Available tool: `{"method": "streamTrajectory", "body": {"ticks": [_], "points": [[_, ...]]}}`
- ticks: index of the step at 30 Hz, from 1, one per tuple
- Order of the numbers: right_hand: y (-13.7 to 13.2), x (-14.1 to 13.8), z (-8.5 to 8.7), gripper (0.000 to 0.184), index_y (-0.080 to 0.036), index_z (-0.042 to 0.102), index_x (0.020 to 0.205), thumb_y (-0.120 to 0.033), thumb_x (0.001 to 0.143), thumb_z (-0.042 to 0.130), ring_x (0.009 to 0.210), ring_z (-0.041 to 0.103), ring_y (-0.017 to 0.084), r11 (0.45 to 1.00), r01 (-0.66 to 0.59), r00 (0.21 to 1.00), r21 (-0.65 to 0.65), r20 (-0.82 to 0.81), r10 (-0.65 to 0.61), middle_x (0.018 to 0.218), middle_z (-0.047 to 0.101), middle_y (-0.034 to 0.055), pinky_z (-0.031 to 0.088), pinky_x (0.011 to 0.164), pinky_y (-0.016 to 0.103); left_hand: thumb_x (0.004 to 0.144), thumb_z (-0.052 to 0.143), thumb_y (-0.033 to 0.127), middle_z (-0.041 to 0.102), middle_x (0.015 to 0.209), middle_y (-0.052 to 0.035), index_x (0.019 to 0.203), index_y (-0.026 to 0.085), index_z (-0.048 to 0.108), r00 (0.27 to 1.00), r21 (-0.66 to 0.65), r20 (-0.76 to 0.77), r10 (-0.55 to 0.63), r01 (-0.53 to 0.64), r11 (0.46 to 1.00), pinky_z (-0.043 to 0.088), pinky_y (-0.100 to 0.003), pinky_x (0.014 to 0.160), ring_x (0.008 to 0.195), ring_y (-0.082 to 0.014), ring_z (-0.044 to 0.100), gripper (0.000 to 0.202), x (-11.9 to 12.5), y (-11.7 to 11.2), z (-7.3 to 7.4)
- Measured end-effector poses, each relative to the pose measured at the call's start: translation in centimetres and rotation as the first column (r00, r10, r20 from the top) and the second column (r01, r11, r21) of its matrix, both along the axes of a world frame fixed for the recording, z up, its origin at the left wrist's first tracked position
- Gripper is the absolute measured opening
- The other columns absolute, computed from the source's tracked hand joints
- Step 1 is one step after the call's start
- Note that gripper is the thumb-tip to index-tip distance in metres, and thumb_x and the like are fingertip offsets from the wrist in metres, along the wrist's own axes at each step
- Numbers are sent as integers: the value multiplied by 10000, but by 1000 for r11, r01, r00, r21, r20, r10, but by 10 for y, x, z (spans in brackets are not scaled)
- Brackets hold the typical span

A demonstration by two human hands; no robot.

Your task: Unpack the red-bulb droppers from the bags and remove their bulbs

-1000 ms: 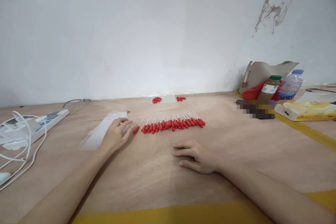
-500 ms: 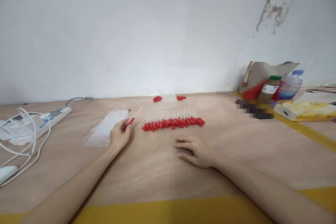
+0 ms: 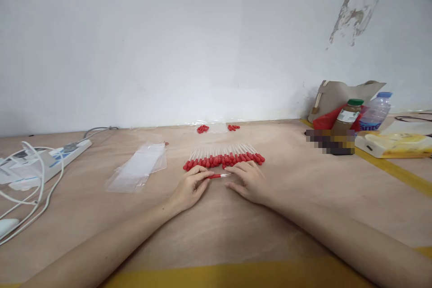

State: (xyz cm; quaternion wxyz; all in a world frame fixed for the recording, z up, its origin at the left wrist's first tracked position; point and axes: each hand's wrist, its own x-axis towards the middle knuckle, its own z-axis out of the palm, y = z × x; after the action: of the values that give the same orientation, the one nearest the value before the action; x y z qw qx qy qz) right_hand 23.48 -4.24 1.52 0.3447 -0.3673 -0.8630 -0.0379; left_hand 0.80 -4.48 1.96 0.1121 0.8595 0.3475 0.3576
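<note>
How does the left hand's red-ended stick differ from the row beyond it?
The held stick runs sideways, red end leftward; in the row, red ends face the camera. The left hand pinches the held stick; the row rests on the table. Both have red ends, pale shafts.

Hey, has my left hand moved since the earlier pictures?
Yes: the bare left hand has moved right, away from the flat, clear plastic bags, and now holds a thin, red-ended white stick.

The left hand (image 3: pixel 191 187) pinched a stick (image 3: pixel 216 176) by its red end — the pale shaft pointed at the right hand (image 3: pixel 249 182), thumb and fingers parted. Just beyond lay a row of red-tipped sticks (image 3: pixel 206 161); plastic bags (image 3: pixel 138 166) lay leftward.
</note>
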Motion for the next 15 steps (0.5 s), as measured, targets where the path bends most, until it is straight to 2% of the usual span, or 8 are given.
{"method": "streamTrajectory", "body": {"ticks": [3, 8, 15], "points": [[7, -6, -5, 242, -211, 603, 1025, -311, 874, 443, 749, 539, 136, 1000, -9, 998, 11, 65, 8, 850, 638, 41, 304, 707, 299, 858, 426, 177, 548, 927, -55, 1046, 204, 596, 1000, 17, 12, -4, 4, 1000, 459, -291, 756, 853, -142, 527, 256, 3, 2, 1], [7, -11, -12, 229, -211, 636, 913, -270, 889, 416, 662, 501, 103, 1000, -22, 998, -1, 52, 23, 747, 617, 14, 267, 665, 275, 837, 486, 246, 542, 971, -63, 1042, 197, 598, 999, 4, -43, 8, -8, 1000, 476, -264, 701, 840, -145, 537, 238, 7, 3, 1], [3, -12, -12, 238, -187, 645, 777, -241, 871, 433, 603, 451, 97, 997, -42, 999, 59, 35, 40, 659, 595, 9, 239, 666, 286, 860, 470, 284, 592, 847, -45, 889, 183, 629, 988, 126, -149, 49, -31, 992, 417, -307, 746, 802, -156, 523, 190, 9, 8, -7]]}}
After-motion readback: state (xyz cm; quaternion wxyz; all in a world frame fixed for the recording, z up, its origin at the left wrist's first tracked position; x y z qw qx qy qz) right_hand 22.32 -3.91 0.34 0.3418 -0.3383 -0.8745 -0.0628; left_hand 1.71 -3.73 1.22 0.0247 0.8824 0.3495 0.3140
